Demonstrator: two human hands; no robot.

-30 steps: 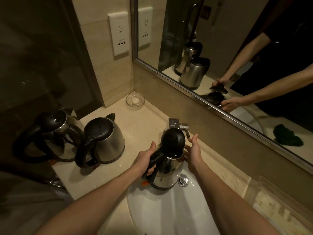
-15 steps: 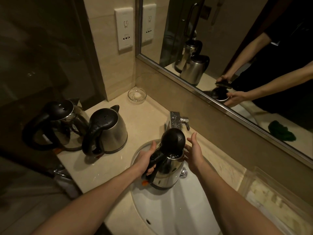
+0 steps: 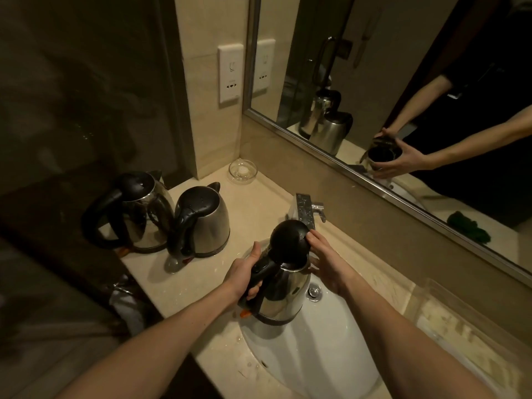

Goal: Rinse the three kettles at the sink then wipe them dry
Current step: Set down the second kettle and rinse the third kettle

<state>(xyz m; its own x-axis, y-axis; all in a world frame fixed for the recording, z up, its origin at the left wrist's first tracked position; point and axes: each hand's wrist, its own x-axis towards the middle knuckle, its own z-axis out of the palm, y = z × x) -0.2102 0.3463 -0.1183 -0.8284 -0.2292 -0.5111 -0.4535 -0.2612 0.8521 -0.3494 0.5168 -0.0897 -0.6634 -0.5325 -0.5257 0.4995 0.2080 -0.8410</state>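
A steel kettle (image 3: 283, 295) with its black lid (image 3: 289, 241) raised is held over the white sink (image 3: 311, 358), below the chrome tap (image 3: 305, 208). My left hand (image 3: 244, 273) grips its black handle. My right hand (image 3: 325, 262) lies against the kettle's right side, fingertips touching the lid's edge. Two more kettles stand on the counter to the left: a steel one (image 3: 204, 223) with a black lid, and a glass-bodied one (image 3: 135, 208) further left. Both have their lids down.
A small glass dish (image 3: 242, 171) sits in the counter's back corner under a wall socket (image 3: 229, 73). The mirror (image 3: 403, 82) runs along the back wall and reflects a dark green cloth (image 3: 467, 227). A clear tray (image 3: 472, 326) lies at the counter's right.
My right hand has come in from beside the kettle and now touches the lid and the body. The view has pulled back and tilted up a little.
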